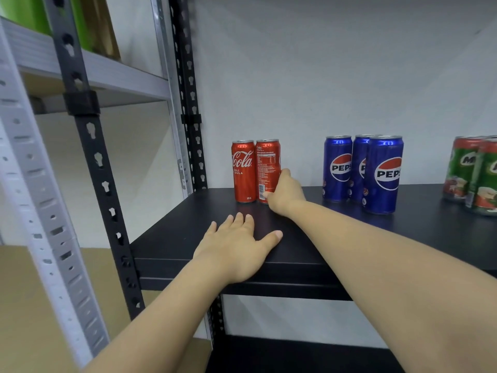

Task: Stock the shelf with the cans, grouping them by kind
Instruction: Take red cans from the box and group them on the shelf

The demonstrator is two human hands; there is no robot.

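Note:
Two red Coca-Cola cans stand upright side by side at the back left of the black shelf (349,238). My right hand (285,192) grips the right Coca-Cola can (266,162) low on its side, thumb at its base. The left Coca-Cola can (243,170) touches it. My left hand (236,249) rests flat on the shelf's front edge, fingers straight. Three blue Pepsi cans (384,173) stand grouped to the right. Green Milo cans (481,176) stand at the far right edge, partly cut off.
A black slotted upright (107,189) stands at the shelf's left front corner, with a grey rack (40,197) further left. A cardboard box (21,305) sits low on the left. A white wall (322,76) backs the shelf.

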